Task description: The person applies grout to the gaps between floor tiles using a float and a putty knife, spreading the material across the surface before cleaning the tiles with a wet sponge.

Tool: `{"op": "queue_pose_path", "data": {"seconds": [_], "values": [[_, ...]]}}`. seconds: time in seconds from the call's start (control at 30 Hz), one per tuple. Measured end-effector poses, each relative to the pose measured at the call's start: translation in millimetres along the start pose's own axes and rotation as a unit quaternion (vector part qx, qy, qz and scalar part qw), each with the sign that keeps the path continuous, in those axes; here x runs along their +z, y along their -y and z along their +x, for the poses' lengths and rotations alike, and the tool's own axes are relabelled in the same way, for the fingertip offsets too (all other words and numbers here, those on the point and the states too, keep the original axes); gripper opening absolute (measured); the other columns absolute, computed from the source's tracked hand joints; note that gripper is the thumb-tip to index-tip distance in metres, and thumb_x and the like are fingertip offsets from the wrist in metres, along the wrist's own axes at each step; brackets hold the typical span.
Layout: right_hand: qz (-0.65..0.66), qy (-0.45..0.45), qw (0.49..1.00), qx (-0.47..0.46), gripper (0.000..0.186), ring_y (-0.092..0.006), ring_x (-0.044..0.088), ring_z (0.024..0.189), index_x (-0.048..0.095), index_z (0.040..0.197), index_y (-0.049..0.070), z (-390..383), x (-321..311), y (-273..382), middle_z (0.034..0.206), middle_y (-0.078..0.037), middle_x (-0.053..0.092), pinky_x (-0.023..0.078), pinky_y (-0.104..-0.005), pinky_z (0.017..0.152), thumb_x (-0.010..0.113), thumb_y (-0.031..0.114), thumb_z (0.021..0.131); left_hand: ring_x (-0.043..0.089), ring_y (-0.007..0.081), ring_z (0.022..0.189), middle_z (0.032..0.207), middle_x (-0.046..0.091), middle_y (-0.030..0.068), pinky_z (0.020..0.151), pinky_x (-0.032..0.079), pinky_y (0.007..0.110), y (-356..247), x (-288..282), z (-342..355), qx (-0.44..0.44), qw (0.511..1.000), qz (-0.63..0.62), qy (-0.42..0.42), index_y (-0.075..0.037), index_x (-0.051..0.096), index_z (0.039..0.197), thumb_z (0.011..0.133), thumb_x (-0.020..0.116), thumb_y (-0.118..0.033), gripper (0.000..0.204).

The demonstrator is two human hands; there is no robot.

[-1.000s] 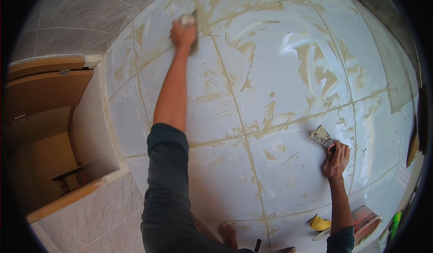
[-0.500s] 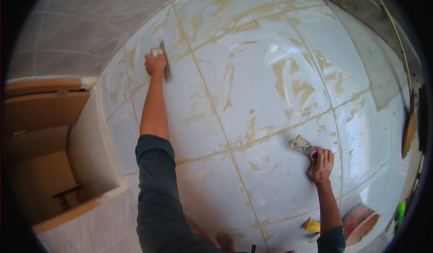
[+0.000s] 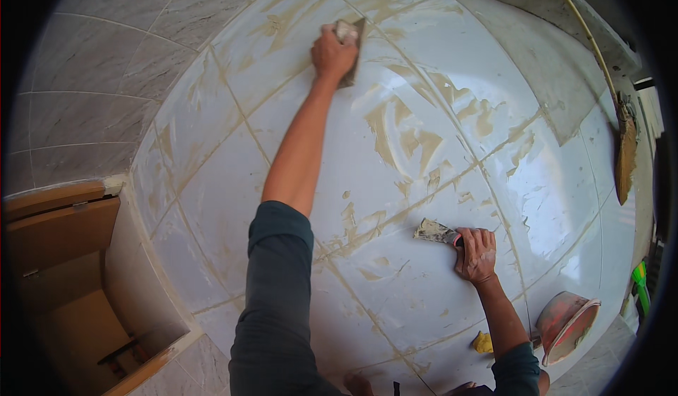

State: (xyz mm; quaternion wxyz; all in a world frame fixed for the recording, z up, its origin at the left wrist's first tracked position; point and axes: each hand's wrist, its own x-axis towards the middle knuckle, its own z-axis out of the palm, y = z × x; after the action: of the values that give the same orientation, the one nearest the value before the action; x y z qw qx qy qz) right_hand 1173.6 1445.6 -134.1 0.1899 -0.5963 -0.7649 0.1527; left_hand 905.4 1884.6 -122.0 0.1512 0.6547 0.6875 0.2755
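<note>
My left hand [image 3: 334, 55] reaches far forward and is closed on the handle of a trowel [image 3: 352, 78]. The trowel's blade is tilted against the white floor tiles [image 3: 417, 283], next to a joint line. Beige grout lies in smears [image 3: 413, 138] over the tiles and along their joints. Nearer to me, on the right, my right hand [image 3: 477, 256] grips a putty knife [image 3: 439, 232] by its dark handle with a bit of red. Its blade is caked with pale grout and points left, just over the tiles; whether it touches them I cannot tell.
A grout-stained reddish bucket [image 3: 565, 322] tips beside my right forearm, near a crumpled yellow cloth or sponge [image 3: 482, 341]. A broom [image 3: 624, 149] and a green-handled tool [image 3: 641, 283] are at the right. Grey marbled tiles [image 3: 92, 57] and a wooden-framed opening [image 3: 63, 255] border the left.
My left hand has swept the trowel rightward across a tile to another joint. My right hand still holds the putty knife over about the same spot. The whole view has shifted.
</note>
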Motion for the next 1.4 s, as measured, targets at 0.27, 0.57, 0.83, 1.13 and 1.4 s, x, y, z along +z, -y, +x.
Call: {"op": "queue_pose_path", "data": {"seconds": [0.27,0.57,0.83,1.13,1.4], "values": [[-0.008,0.016,0.999,0.037,0.047,-0.0294,0.055,0.091,0.055,0.121,0.008,-4,-73,9,0.101,-0.009,0.06,0.041,-0.0433,0.081,0.062,0.006,0.074,0.064,0.024,0.097,0.109,0.068,0.0154,0.085,0.051,0.035,-69,-33,-95,-0.027,0.966,-0.248,0.069,0.0,0.058,0.123,0.087,0.073,-0.027,0.048],[-0.008,0.023,0.999,0.029,0.047,-0.0279,0.056,0.088,0.058,0.118,0.008,57,-61,-28,0.098,-0.008,0.06,0.042,-0.044,0.078,0.063,0.007,0.071,0.063,0.0356,0.112,0.12,0.066,0.0198,0.098,0.048,0.044,219,-169,93,-0.336,0.922,0.112,-0.157,-0.002,0.061,0.123,0.076,0.077,-0.042,0.064],[-0.023,0.009,0.999,0.034,0.043,-0.0247,0.058,0.086,0.062,0.113,0.007,126,-5,-112,0.096,-0.007,0.061,0.045,-0.0413,0.074,0.069,0.008,0.071,0.067,0.0336,0.104,0.113,0.069,0.02,0.093,0.049,0.04,57,83,319,-0.077,0.997,0.004,-0.011,-0.004,0.064,0.12,0.081,0.073,-0.042,0.055],[-0.029,-0.007,0.999,0.014,0.046,-0.0238,0.059,0.085,0.064,0.112,0.007,107,19,-165,0.095,-0.006,0.063,0.046,-0.0399,0.075,0.07,0.009,0.067,0.068,0.0345,0.096,0.105,0.071,0.0192,0.085,0.052,0.04,-97,182,120,0.177,0.963,-0.028,0.2,-0.006,0.061,0.124,0.089,0.069,-0.028,0.042],[0.022,-0.01,0.999,0.032,0.047,-0.0269,0.056,0.088,0.06,0.115,0.006,7,-43,-107,0.097,-0.008,0.06,0.043,-0.0389,0.08,0.065,0.005,0.068,0.066,0.0375,0.087,0.101,0.069,0.0204,0.08,0.051,0.042,-155,62,-135,0.22,0.92,-0.074,0.315,-0.009,0.057,0.127,0.088,0.069,-0.023,0.043]]}}
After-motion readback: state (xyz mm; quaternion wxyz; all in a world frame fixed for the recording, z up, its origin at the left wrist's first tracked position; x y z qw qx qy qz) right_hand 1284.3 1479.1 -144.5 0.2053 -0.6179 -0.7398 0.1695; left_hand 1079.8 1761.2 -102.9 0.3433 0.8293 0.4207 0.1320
